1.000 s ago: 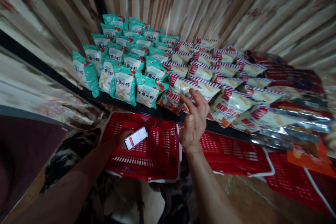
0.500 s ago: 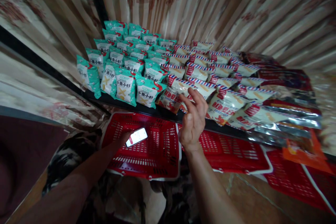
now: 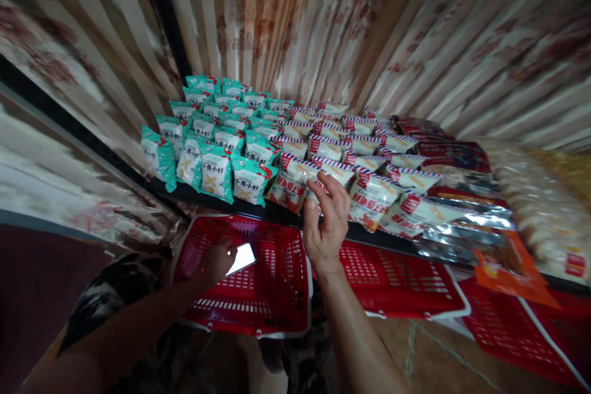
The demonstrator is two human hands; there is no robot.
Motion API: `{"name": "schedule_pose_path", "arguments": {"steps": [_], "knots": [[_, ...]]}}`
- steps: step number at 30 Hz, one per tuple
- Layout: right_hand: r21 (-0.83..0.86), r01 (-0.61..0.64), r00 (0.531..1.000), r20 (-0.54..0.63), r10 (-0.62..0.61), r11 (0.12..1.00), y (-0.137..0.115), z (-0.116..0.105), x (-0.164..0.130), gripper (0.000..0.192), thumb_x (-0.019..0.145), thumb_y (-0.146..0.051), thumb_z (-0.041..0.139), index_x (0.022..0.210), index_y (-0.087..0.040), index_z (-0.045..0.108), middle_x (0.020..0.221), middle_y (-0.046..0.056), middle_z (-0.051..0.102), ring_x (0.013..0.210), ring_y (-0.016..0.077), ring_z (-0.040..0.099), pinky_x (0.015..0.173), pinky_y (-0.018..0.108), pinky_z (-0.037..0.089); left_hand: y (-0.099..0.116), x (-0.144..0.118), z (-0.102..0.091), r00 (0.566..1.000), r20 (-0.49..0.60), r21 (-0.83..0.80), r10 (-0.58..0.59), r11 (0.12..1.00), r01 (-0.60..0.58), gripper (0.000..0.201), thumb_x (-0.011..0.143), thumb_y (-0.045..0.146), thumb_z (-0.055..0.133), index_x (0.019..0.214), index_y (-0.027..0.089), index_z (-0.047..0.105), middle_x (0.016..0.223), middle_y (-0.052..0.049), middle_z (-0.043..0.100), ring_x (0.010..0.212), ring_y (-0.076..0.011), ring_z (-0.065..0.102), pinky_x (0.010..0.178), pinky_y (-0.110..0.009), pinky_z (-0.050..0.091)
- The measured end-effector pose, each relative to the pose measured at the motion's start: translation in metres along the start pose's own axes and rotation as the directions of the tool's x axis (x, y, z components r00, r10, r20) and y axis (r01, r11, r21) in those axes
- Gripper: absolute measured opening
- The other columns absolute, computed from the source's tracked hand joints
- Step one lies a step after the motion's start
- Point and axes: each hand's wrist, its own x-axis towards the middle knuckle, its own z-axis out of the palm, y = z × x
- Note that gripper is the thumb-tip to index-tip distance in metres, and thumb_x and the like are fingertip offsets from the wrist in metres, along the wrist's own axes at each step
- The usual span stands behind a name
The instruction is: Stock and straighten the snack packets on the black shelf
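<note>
My left hand [image 3: 217, 260] holds a lit phone [image 3: 242, 258] over a red plastic basket [image 3: 277, 301]. My right hand [image 3: 325, 221] is raised in front of the shelf edge, fingers spread and curled, its fingertips close to the front red-and-white striped snack bags [image 3: 295, 178]; it grips nothing. To their left, teal snack bags [image 3: 215, 169] stand in rows on the same black shelf [image 3: 194, 192].
A second red basket [image 3: 397, 277] and a third [image 3: 521, 332] lie to the right below the shelf. Silver and dark red packets [image 3: 457, 197] and an orange packet [image 3: 508, 265] fill the shelf's right end. Striped curtain cloth [image 3: 323, 24] hangs behind.
The view has tilted up and pulled back, so the shelf sits lower and smaller in frame. My right hand stays raised near the striped bags; the phone has tilted a little.
</note>
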Motion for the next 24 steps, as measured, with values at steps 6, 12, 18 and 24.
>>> {"name": "schedule_pose_path", "arguments": {"steps": [6,12,18,24], "knots": [[-0.166,-0.183,0.983,-0.054,0.177,0.969,0.002,0.007,-0.004,0.029,0.086,-0.031,0.051,0.11,-0.022,0.064,0.096,0.007,0.057,0.09,0.0171,0.057,0.077,0.031,0.05,0.065,0.0,-0.052,0.685,-0.436,0.238,0.583,0.809,-0.538,0.021,0.083,0.016,0.053,0.101,0.021,0.063,0.105,-0.008,0.053,0.102,-0.0188,0.053,0.089,-0.033,0.047],[-0.337,-0.248,0.944,0.127,0.305,0.908,0.009,0.014,-0.011,0.039,0.083,-0.04,0.054,0.12,-0.027,0.057,0.1,0.006,0.052,0.092,0.0198,0.056,0.068,0.031,0.051,0.07,0.038,-0.088,0.598,-0.502,0.478,0.625,0.777,-0.41,0.042,0.081,0.022,0.06,0.123,0.025,0.053,0.142,-0.011,0.025,0.135,-0.035,0.02,0.106,-0.053,0.028],[-0.238,-0.234,0.944,0.175,0.279,0.942,0.019,0.03,-0.013,0.041,0.085,-0.034,0.051,0.124,-0.022,0.053,0.104,0.009,0.048,0.092,0.0198,0.055,0.075,0.034,0.053,0.064,0.067,-0.076,0.613,-0.499,0.494,0.613,0.782,-0.38,0.045,0.084,0.028,0.058,0.129,0.03,0.049,0.149,-0.009,0.022,0.138,-0.0357,0.013,0.108,-0.057,0.018],[-0.308,-0.208,0.958,0.127,0.256,0.929,0.022,0.036,-0.012,0.039,0.086,-0.036,0.05,0.123,-0.024,0.053,0.103,0.009,0.05,0.09,0.0209,0.056,0.07,0.034,0.052,0.072,0.072,-0.07,0.59,-0.549,0.472,0.592,0.802,-0.366,0.043,0.084,0.026,0.057,0.127,0.028,0.051,0.139,-0.011,0.038,0.137,-0.033,0.02,0.108,-0.057,0.019]]}}
